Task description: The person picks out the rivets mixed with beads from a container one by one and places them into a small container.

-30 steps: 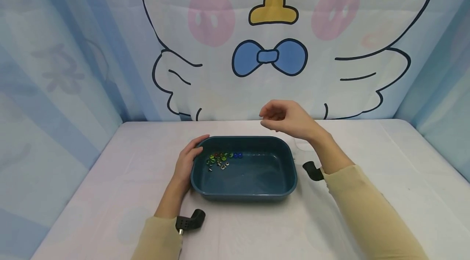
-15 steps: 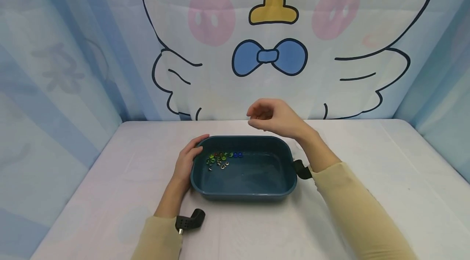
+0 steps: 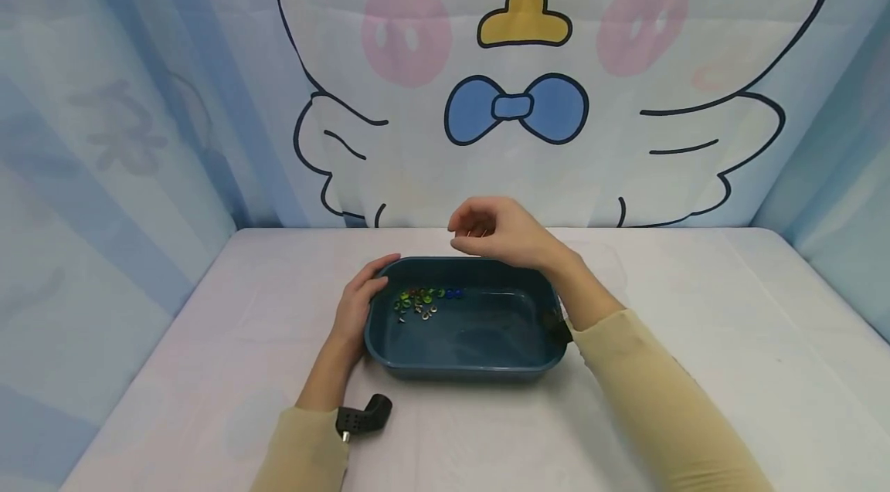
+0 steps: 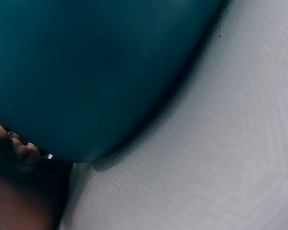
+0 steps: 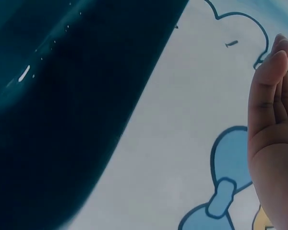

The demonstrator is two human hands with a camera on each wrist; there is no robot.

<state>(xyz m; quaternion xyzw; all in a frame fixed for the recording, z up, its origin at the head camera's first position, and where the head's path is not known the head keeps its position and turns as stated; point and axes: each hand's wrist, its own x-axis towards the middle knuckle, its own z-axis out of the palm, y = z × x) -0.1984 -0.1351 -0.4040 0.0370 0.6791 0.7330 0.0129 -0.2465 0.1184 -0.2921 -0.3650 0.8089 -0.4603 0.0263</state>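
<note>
A dark teal plastic basin (image 3: 466, 367) stands on the table. In its left part lie several green, yellow and red glass beads (image 3: 420, 296), a few blue beads (image 3: 454, 293) and several small metallic bits (image 3: 426, 312), too small to make out. My left hand (image 3: 354, 307) grips the basin's left side, thumb over the rim; in the left wrist view its fingers (image 4: 24, 148) show beside the basin wall. My right hand (image 3: 497, 229) hovers over the basin's back rim, fingers and thumb curled toward each other. Whether anything small lies within it cannot be made out.
A white cloth (image 3: 208, 368) covers the table. Behind it hangs a curtain (image 3: 514, 167) printed with a cartoon bird; blue curtains (image 3: 125, 167) close in the sides. A faint clear outline (image 3: 612, 268) shows behind the right forearm. A black wrist camera (image 3: 365, 416) sits on my left wrist.
My right hand has moved left along the basin's back rim and slightly lower, still curled. My left hand, the basin and the beads stay put; the head view has shifted a little.
</note>
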